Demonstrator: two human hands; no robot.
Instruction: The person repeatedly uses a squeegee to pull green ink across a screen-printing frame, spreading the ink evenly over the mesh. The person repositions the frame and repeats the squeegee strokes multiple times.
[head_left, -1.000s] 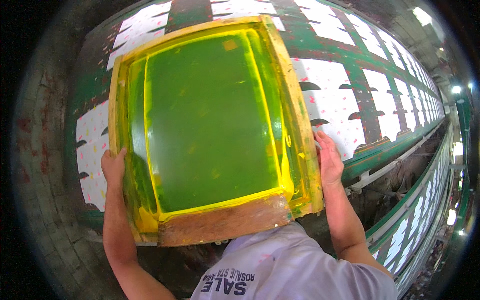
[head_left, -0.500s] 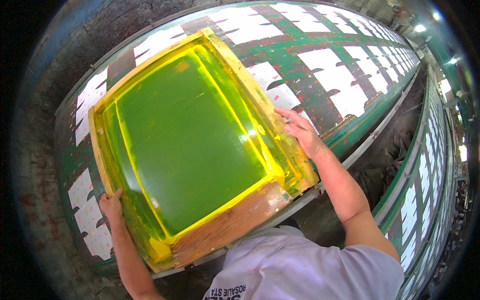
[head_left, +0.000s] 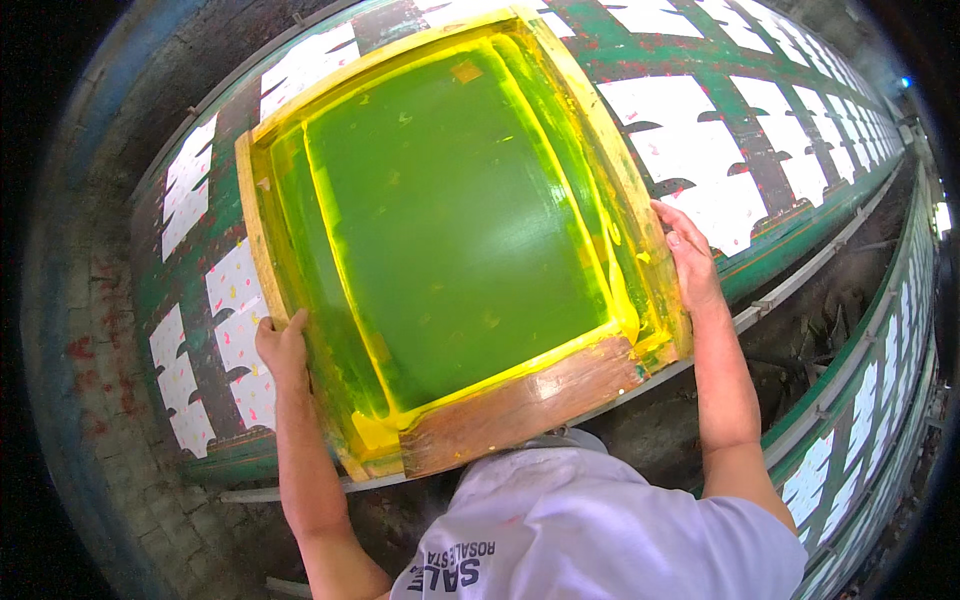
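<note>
A large screen-printing frame [head_left: 455, 230] is in front of me, its green mesh edged with bright yellow ink inside a wooden border. My left hand [head_left: 283, 352] grips the left side rail, thumb on top. On the opposite rail, my right hand [head_left: 690, 258] holds on near the near right corner, its fingers over the outer edge. A brown wooden board [head_left: 515, 408] lies across the frame's near end, close to my shirt. White cut pieces with pink and yellow specks [head_left: 238, 335] show beside my left hand. Whatever lies under the frame is mostly hidden.
A long green and dark printing table [head_left: 745, 275] stretches away to the right, carrying rows of white cut pieces [head_left: 685, 150]. A metal rail [head_left: 800, 275] follows its near edge. Across a gap, a second table [head_left: 850, 440] bears more pieces. A rough wall stands at left.
Both hands have shifted the frame to the right along the table and turned it slightly. More speckled pieces now show at its left; it covers other pieces at right.
</note>
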